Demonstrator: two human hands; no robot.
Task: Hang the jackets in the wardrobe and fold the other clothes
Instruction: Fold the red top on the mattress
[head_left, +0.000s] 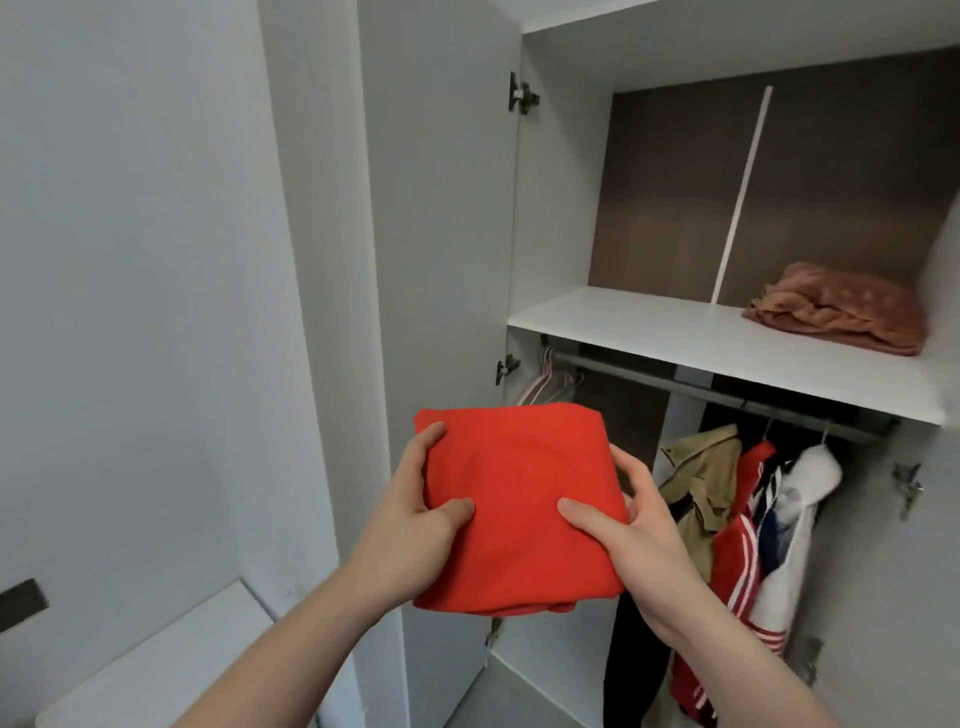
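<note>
folded red garment (514, 504) held flat before open wardrobe (727, 338), jackets (737, 519) hanging inside

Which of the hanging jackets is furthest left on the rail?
The tan jacket. It hangs left of the red striped jacket and the white jacket, nearest the empty hangers.

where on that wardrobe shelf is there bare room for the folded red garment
The white shelf is bare from its left wall to the crumpled pink garment at the right. Below, the rail's right part is crowded with hung jackets.

No readable text, labels or numbers anywhere
</note>
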